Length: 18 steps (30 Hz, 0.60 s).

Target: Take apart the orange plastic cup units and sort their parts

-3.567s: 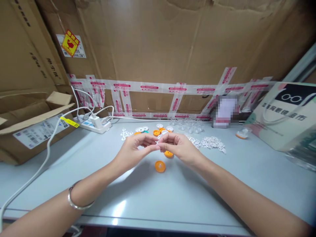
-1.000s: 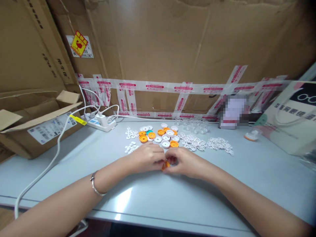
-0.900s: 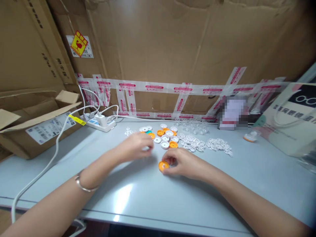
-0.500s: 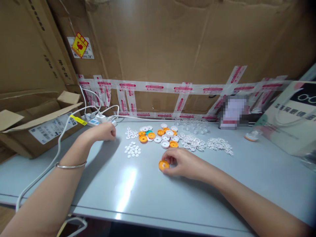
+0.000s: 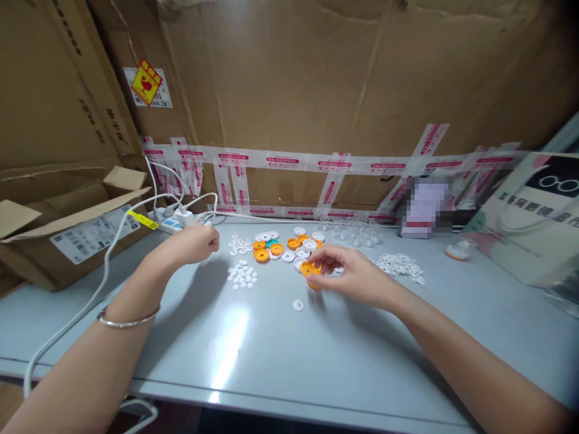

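Observation:
My right hand (image 5: 346,271) grips an orange round cap (image 5: 309,271), raised and tilted at the front edge of the pile of orange and white caps (image 5: 287,256). On the table below it lies a small white disc-like piece (image 5: 297,305) by itself. My left hand (image 5: 199,242) is closed, fingers curled, just left of the small white pieces with stems (image 5: 239,244); whatever its fingers hold is hidden. A cluster of small white discs (image 5: 242,275) lies in front of those.
Clear plastic pieces (image 5: 355,231) and a heap of white cut-out pieces (image 5: 400,268) lie at the back right. An orange-based clear part (image 5: 460,249) stands by a printed bag (image 5: 527,223). On the left are an open carton (image 5: 72,232), a power strip (image 5: 169,223) and white cables.
My right hand has lifted the orange cap up and back toward the pile, and the small white piece now lies on the table. My left hand has shifted slightly right.

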Tool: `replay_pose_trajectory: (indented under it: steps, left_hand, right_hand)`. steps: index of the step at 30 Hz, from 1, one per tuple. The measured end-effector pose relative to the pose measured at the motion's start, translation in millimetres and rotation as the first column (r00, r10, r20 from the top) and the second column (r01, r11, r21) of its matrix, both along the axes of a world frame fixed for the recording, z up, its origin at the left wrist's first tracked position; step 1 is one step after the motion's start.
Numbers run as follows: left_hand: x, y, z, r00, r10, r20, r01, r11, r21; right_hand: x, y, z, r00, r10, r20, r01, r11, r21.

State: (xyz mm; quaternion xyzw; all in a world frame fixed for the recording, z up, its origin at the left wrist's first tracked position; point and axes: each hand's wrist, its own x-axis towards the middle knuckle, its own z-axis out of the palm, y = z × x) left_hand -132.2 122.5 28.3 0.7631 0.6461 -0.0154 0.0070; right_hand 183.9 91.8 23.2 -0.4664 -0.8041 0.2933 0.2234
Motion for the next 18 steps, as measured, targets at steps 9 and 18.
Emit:
replay_pose_trajectory:
  steps: [9, 18]
  left_hand:
    - [97, -53, -18.9, 0.713, -0.656, 0.247, 0.632, 0.754, 0.18]
    - [115, -64, -38.0, 0.601, -0.785, 0.148, 0.757, 0.619, 0.208]
  right_hand:
    - [-21, 58, -14.2, 0.998, -0.064, -0.004, 0.064, 0.978, 0.198]
    - [-82, 109, -25.9, 0.973, 0.084, 0.216, -0.136, 0.962, 0.239]
